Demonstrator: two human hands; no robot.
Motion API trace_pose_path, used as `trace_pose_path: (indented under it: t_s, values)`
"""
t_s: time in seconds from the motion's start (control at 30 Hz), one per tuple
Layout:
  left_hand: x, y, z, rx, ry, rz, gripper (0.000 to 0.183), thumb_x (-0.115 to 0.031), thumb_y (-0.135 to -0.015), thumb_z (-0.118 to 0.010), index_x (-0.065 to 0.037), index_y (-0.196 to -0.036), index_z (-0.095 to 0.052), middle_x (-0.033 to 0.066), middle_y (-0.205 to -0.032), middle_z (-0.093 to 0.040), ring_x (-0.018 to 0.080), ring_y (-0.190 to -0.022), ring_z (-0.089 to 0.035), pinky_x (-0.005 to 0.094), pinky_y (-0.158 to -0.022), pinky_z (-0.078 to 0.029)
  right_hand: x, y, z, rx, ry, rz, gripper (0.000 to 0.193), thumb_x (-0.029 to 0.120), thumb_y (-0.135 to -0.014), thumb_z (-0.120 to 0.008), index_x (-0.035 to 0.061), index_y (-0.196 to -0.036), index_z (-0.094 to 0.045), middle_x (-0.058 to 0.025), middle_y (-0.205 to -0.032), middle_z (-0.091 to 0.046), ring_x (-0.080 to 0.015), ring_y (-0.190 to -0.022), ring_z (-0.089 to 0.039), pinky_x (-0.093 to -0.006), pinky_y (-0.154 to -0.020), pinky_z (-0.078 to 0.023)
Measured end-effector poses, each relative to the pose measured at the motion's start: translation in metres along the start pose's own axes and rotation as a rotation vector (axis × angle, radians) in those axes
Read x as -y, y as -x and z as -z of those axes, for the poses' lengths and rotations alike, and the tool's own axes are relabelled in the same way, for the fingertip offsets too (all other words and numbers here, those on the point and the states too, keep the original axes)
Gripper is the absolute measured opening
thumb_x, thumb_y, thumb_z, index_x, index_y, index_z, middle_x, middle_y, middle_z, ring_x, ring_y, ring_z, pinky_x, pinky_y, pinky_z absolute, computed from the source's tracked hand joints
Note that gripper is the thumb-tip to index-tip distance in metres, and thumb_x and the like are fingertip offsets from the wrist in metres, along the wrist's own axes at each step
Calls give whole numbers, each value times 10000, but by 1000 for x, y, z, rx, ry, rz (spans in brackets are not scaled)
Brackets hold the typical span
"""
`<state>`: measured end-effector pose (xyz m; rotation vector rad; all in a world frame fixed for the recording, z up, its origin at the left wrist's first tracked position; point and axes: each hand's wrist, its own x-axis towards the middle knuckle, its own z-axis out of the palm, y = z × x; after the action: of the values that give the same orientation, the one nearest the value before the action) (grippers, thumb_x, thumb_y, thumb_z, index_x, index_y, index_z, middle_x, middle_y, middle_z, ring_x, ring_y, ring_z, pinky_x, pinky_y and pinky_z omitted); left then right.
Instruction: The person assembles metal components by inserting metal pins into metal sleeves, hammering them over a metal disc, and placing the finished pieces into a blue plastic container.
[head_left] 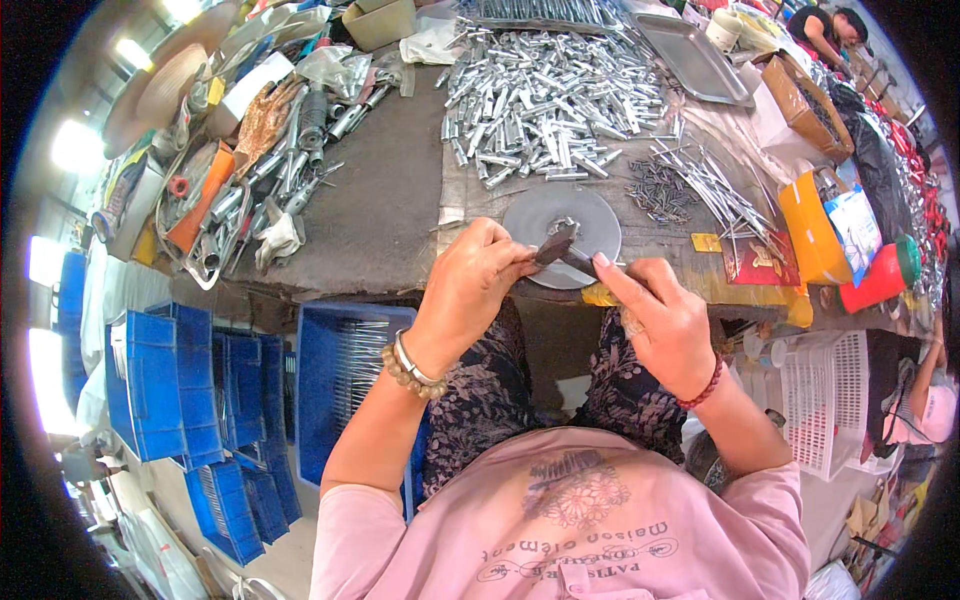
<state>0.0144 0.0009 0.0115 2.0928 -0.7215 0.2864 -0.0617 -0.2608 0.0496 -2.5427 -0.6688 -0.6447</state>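
Over a round grey metal disc (520,212) at the bench edge, my two hands meet. My right hand (665,325) is closed around a dark tool with a wedge-shaped end (555,243), its index finger lying along it. My left hand (468,288) pinches close to that dark end. What its fingertips hold is too small to make out. A few small shiny bits (562,223) lie on the disc behind the tool. Just beyond spreads a big pile of silver metal tube-like parts (560,100). To the right are small dark pins (660,190) and long thin metal rods (715,190).
Tools and an orange-handled item (200,205) crowd the left of the bench (375,190). A metal tray (695,55), cardboard box (808,110), yellow container (815,225) and red bottle (875,280) stand right. Blue bins (160,385) and a white basket (828,400) sit below.
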Motion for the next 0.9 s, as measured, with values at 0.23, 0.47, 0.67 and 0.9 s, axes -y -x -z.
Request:
trace_pose_path:
  t_s: [0.23,0.47,0.67,0.9]
  values:
    - [6,14,7,12,-377,-74,121,-134,-914,-667,-48,-838,-704,140,-916,-652,335,-937,-664,439,-799,-563,9,-30,-11,82,-302,-185,699,-133,-808,-598,75,-1474,-644,-208,-1379,-669,-384,-1209,-637,-454,-1073,-495]
    - [17,10,-31,-145,-60,7,159,-231,-852,-815,-88,-821,-755,77,-905,-565,270,-899,-613,432,-745,-495,-54,-17,-27,86,150,97,458,-101,-884,-594,27,-1309,-710,-178,-1206,-668,-373,-1141,-656,-454,-1028,-508]
    - [21,10,-36,-195,57,-48,179,-262,-795,-866,-105,-847,-797,61,-902,-567,276,-936,-597,422,-812,-465,4,-25,4,351,269,5,292,239,-963,-715,107,-1215,-781,-165,-1190,-733,-355,-1099,-687,-474,-967,-538]
    - [12,6,-42,-165,7,-62,388,-278,-796,-868,-110,-1137,-792,96,-981,-593,314,-1022,-594,441,-871,-481,3,-15,12,495,-104,-338,321,213,-933,-762,81,-1227,-771,-206,-1189,-754,-322,-1041,-740,-472,-927,-561]
